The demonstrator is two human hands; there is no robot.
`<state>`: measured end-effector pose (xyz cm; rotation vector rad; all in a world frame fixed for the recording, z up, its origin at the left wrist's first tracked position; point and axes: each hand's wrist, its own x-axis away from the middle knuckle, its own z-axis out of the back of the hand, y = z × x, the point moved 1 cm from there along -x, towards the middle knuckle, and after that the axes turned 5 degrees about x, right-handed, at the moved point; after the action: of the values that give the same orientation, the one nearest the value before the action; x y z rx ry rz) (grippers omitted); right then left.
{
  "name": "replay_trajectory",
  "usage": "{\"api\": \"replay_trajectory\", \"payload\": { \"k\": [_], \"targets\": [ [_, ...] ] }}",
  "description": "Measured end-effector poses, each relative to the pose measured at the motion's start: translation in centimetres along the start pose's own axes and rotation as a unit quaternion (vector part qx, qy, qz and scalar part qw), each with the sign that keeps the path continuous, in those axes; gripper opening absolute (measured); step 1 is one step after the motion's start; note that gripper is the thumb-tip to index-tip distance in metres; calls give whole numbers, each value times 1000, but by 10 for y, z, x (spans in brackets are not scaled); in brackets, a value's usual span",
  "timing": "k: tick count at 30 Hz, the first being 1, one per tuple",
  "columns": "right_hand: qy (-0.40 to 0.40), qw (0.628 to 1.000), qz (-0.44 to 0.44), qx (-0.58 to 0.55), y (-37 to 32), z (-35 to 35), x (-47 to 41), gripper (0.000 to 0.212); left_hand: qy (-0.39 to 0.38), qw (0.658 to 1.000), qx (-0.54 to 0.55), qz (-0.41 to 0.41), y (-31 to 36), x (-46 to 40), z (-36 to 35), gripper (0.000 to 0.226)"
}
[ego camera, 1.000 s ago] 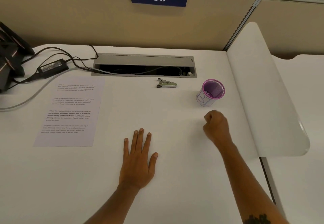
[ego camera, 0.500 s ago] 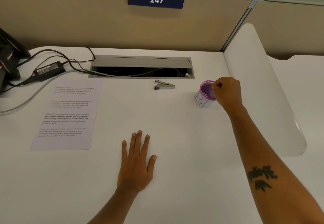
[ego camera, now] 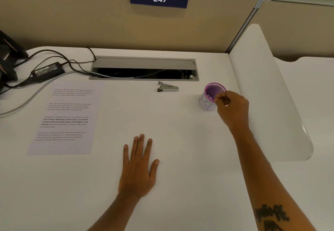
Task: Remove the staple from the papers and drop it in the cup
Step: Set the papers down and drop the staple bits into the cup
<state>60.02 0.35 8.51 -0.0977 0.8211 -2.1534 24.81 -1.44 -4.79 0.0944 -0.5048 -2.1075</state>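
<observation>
The printed papers (ego camera: 65, 116) lie flat at the left of the white desk (ego camera: 180, 140). A purple mesh cup (ego camera: 210, 93) with a white label stands at the right. My right hand (ego camera: 233, 107) hovers at the cup's near right rim, fingers curled, thumb and forefinger tips together just over the edge. No staple can be made out between them or in the cup. My left hand (ego camera: 139, 167) rests flat on the desk, palm down, fingers straight. A small metal staple remover (ego camera: 168, 87) lies behind, between papers and cup.
An open cable tray (ego camera: 144, 68) is set into the desk at the back. A power adapter (ego camera: 47, 70) with cables sits at the far left beside a black device (ego camera: 9, 53). A white divider panel (ego camera: 267, 89) rises right of the cup.
My right hand travelled from the desk's middle up to the cup, held its fingertips over the opening, and has now drawn slightly back toward me. The left hand stayed flat.
</observation>
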Motion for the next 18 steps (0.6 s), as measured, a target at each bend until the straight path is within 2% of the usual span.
{"api": "replay_trajectory", "payload": {
  "k": [4,8,14,18],
  "targets": [
    [-61,998,-7,24,18,-24,57,6,-3,1000,-3,1,1,0,0,72],
    [-117,990,-51,61,39,-44,98,6,3,1000,2,1,1,1,0,72],
    [-113,987,-67,90,41,-53,111,4,4,1000,-2,1,0,0,0,72],
    [-108,986,-47,116,38,-57,110,5,6,1000,0,1,1,1,0,72]
  ]
}}
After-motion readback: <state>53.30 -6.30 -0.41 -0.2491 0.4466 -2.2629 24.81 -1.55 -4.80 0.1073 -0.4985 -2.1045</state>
